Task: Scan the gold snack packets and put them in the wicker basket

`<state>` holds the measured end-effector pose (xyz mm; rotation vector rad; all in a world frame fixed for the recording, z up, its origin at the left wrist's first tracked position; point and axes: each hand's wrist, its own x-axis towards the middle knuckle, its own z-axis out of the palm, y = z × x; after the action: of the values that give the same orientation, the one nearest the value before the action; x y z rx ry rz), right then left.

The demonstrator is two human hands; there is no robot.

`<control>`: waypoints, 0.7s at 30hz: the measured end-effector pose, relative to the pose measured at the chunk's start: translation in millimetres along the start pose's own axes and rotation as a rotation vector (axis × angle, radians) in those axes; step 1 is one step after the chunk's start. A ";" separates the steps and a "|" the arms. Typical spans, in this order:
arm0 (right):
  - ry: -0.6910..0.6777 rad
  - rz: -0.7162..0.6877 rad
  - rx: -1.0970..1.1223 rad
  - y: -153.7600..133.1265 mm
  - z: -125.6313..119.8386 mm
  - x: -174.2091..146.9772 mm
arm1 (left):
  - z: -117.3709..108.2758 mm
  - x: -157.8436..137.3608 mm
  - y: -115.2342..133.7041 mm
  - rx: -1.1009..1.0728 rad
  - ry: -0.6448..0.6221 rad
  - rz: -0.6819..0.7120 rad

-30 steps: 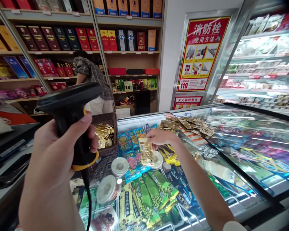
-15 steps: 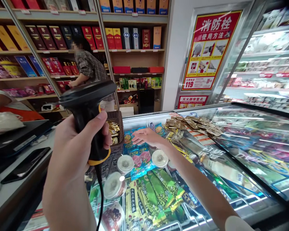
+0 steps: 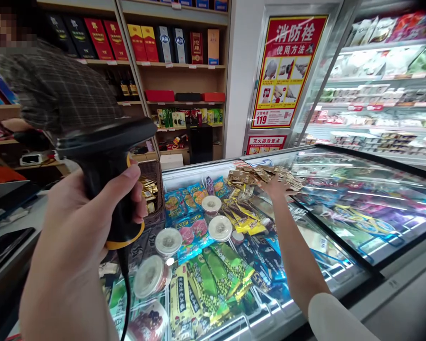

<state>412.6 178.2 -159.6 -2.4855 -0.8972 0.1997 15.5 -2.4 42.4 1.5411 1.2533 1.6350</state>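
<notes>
My left hand [image 3: 74, 222] is wrapped around the grip of a black barcode scanner [image 3: 106, 142] with yellow trim, its cable hanging down. To the right, my right hand [image 3: 277, 188] reaches over the chest freezer [image 3: 394, 279], fingers spread at a pile of small brown packets [image 3: 246, 176] on the glass lid. Whether the fingertips press on the packets I cannot tell. Inside the freezer, below my arms, lie green ice cream packs [image 3: 213, 270], blue packs [image 3: 173, 203], yellow packs [image 3: 243, 218] and round tubs with white lids [image 3: 168, 241].
A person in a dark checked shirt [image 3: 67, 90] stands close on the left. A wicker basket [image 3: 158, 189] with gold-wrapped items sits beside the freezer, near a counter with a phone [image 3: 10, 251]. Behind are shelves of boxes [image 3: 179, 45] and a lit refrigerated case [image 3: 383, 94].
My right hand has moved right and away from me, from above the blue packs to the brown packets. The view has turned rightward. The checked-shirt person appears nearer; the scanner stays in my left hand.
</notes>
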 end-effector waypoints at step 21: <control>0.085 -0.016 0.004 33.9 14.2 36.6 | 19.9 -3.2 0.0 -0.047 -0.046 0.088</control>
<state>455.9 184.5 -187.6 -2.4623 -0.8801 0.0902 35.3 -0.3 39.0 1.6156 1.1295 1.6621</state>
